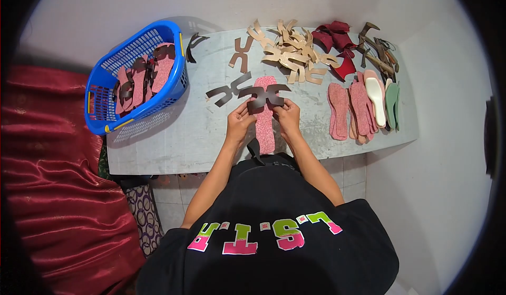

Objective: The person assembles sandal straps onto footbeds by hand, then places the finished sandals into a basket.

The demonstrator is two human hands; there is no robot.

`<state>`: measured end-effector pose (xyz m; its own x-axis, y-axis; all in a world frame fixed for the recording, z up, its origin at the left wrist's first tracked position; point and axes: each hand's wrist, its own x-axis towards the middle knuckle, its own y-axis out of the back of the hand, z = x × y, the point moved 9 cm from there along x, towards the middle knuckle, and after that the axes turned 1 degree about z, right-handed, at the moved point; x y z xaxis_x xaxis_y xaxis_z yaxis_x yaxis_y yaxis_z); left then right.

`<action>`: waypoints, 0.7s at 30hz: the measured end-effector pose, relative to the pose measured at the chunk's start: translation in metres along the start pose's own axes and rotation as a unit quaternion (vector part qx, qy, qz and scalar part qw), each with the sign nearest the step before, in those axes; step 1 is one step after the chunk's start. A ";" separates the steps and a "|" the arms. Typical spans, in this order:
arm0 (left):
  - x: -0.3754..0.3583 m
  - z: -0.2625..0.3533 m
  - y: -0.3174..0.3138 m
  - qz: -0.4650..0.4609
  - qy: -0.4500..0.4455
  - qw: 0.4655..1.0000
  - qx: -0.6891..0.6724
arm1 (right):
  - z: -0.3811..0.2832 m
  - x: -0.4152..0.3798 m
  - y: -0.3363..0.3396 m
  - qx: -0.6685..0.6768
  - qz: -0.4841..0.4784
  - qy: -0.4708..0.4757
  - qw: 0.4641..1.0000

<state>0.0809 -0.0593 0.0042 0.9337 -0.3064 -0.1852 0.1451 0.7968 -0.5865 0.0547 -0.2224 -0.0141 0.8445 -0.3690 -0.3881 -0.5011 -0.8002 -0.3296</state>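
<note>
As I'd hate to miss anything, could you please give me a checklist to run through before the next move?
1. Left hand at the dark strap: ok, at its near left end.
2. Right hand there too: ok, at its near right end.
3. Dark strap across the pink sole: ok.
4. Dark strap fixed to the sole: cannot tell.
5. Surroundings free of loose pieces: not ok, a loose strap lies beyond the left hand.
6. Tools away from both hands: ok.
</note>
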 end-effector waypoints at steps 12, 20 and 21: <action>0.010 0.005 0.023 0.120 -0.111 0.967 0.194 | 0.005 0.003 -0.005 -0.047 -0.024 0.044 0.998; -0.008 0.033 -0.007 0.155 -0.164 0.933 0.280 | -0.027 -0.013 -0.010 -0.102 0.008 0.173 0.980; -0.009 0.032 -0.010 0.139 -0.161 0.941 0.262 | -0.031 -0.014 -0.014 -0.178 -0.010 0.187 0.966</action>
<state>0.0818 -0.0485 0.0372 0.9980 0.0586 0.0243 -0.0569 0.9962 -0.0657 0.0560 -0.2203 0.0226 0.8956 -0.4442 -0.0244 -0.4441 -0.8959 0.0100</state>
